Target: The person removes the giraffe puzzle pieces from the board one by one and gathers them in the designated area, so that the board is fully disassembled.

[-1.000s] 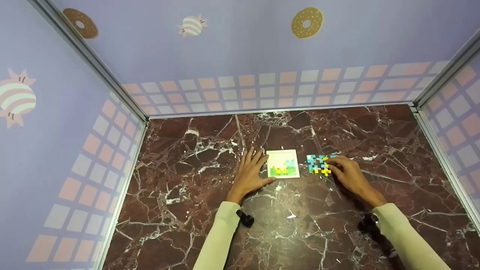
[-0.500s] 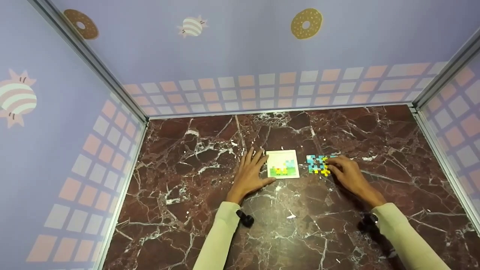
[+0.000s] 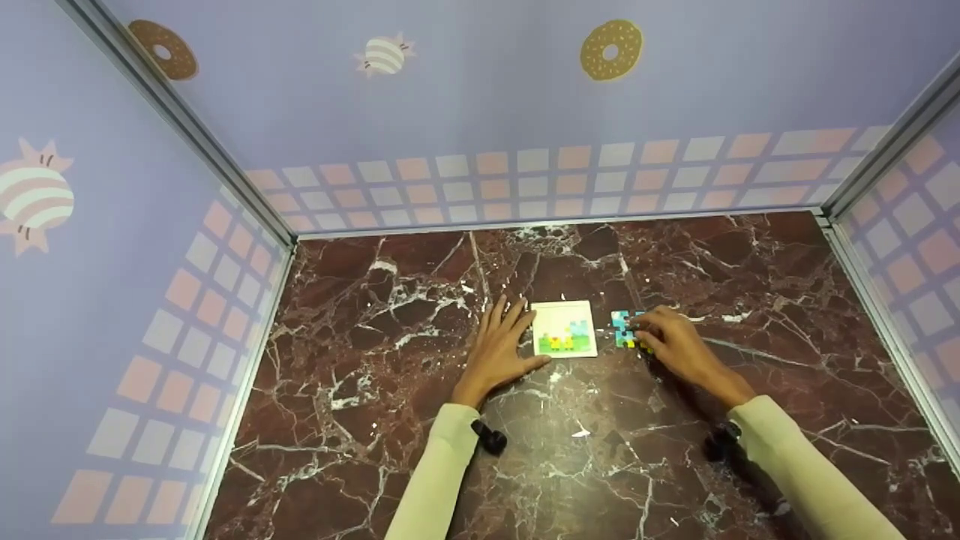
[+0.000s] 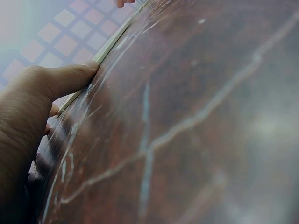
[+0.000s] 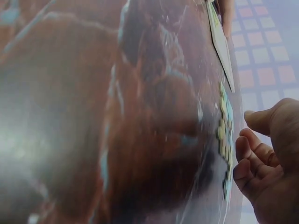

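Observation:
A square, cream-framed jigsaw board [image 3: 551, 316] lies on the marble-patterned tabletop, its lower part filled with a green, yellow and pale blue picture. My left hand [image 3: 497, 349] lies spread at its left side, fingertips at the edge and thumb at the lower left corner; the left wrist view shows that thumb [image 4: 77, 77] against the board's rim. To the right lies a cluster of blue and yellow jigsaw pieces [image 3: 621, 319]. Over it hovers my right hand [image 3: 675, 345], covering its right part. In the right wrist view the fingers [image 5: 244, 170] are bent, apart from the thumb, with no piece visible between.
Purple walls [image 3: 487, 90] with printed sweets and checks enclose the dark red marble-patterned table [image 3: 390, 337] at the back and both sides. Each sleeve cuff carries a small black camera [image 3: 491, 437].
My right hand has shifted left over the loose pieces and now covers more of them. My left hand has stayed at the board's edge.

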Available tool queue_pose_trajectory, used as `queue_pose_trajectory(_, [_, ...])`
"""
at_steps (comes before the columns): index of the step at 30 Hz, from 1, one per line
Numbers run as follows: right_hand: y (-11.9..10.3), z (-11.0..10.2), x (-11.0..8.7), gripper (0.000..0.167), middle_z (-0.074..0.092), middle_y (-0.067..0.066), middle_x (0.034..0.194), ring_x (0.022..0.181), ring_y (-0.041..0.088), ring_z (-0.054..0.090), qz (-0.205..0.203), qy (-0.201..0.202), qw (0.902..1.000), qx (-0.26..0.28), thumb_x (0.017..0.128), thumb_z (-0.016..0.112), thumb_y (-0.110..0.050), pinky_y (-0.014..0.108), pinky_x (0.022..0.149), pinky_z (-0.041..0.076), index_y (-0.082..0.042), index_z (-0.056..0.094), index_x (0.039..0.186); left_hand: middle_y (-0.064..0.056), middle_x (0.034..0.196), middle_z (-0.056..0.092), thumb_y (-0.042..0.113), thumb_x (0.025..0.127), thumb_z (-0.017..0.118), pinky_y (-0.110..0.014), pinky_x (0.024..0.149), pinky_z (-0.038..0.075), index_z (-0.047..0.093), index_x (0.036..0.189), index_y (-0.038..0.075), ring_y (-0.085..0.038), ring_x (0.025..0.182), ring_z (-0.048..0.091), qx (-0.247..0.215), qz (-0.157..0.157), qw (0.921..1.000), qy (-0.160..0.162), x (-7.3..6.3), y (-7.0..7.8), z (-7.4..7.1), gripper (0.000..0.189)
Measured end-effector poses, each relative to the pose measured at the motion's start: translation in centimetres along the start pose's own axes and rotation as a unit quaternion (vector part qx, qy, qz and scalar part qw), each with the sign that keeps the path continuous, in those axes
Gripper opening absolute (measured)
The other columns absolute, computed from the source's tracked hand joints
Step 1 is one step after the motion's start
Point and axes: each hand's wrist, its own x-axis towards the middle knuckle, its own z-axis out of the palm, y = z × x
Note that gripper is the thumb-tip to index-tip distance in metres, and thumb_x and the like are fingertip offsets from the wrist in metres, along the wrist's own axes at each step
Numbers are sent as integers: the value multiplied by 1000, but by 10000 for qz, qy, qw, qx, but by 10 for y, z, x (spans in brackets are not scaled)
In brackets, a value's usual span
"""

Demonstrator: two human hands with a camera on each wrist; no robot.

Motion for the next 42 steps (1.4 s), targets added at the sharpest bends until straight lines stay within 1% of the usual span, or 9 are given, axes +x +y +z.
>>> queue_pose_trajectory(4, [-4,7,5,22,70,11,97,79,16,60,-128,-106,9999,-19,94,81,7,29,67,51,6,80,117,-6,182,28,75,92,72,-68,135,8,47,169,20,-39,170,9,-85,-67,9999,-21,0,0,0,98])
queue_pose_trajectory(7, [-8,12,9,23,71,13,101,83,20,65,-148,-176,9997,-12,94,82,6,33,71,56,6,80,117,-6,182,27,74,91,73,-65,136,6,47,169,20,-38,171,8,-105,-59,9999,-29,0,-1,0,98])
queue_pose_trajectory(11, [-12,16,15,25,70,14,103,87,24,68,-61,-328,9994,-45,96,82,3,38,75,59,5,79,120,-8,181,29,73,92,73,-62,137,6,49,168,18,-38,170,9,11,35,10000,21,0,-1,0,97])
queue_pose_trajectory(16, [-15,21,22,24,70,16,106,94,29,67,-61,-436,9989,-132,97,81,0,45,81,60,5,79,121,-8,181,30,75,92,71,-62,137,7,49,167,18,-40,170,11,112,64,9999,27,0,-1,0,97])
queue_pose_trajectory(20, [-17,25,28,21,70,16,105,94,31,66,-148,-481,9986,-168,97,82,-1,46,81,59,3,80,118,-7,182,27,76,92,70,-62,137,5,48,168,18,-39,170,9,93,15,10000,-5,0,-2,0,98])
queue_pose_trajectory(24, [-20,29,35,22,69,15,103,94,31,65,-309,-543,9978,-203,96,84,-3,46,81,58,2,81,118,-5,183,26,77,92,70,-62,137,5,47,169,19,-38,171,8,38,-20,10000,-2,0,-3,0,99])
queue_pose_trajectory(30, [-26,35,44,25,70,17,106,98,34,66,-492,-636,9965,-234,93,87,-4,50,87,58,5,79,115,-10,180,31,74,93,70,-63,136,6,49,167,17,-41,170,11,22,73,9999,90,-1,-2,-2,96])
queue_pose_trajectory(37, [-31,40,49,26,68,16,108,100,35,61,-414,-892,9944,-386,95,86,-8,53,88,55,3,79,118,-10,181,30,73,92,72,-61,137,2,48,168,17,-40,170,9,-149,61,9998,73,-1,0,-2,97])
queue_pose_trajectory(42, [-32,41,50,27,66,17,106,100,36,60,-404,-943,9938,-422,93,87,-5,54,87,54,4,78,117,-9,181,30,73,93,72,-61,137,2,48,168,18,-39,170,9,-97,48,9999,57,0,1,-1,97])
